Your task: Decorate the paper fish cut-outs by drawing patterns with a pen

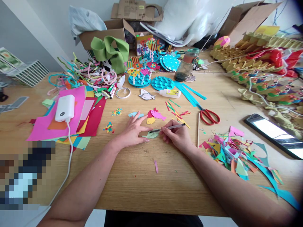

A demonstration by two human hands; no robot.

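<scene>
A small green paper fish (153, 134) lies on the wooden table in front of me, with dark lines on it. My left hand (132, 131) is spread over the table, its thumb and fingertips at the fish's left end. In my right hand (178, 138) a slim pen (175, 126) is pinched, its tip side over the fish. Just beyond are a pink paper fish (158, 115), a yellow one (151, 120) and a light blue one (134, 114), partly covered by my left fingers.
Red-handled scissors (209, 116), a thin stick (198, 130) and paper scraps (233, 151) lie to the right, near a phone (274, 134). A glue bottle (169, 93) and tape roll (123, 93) are ahead. Leftward, a white power bank (65, 107) sits on coloured paper.
</scene>
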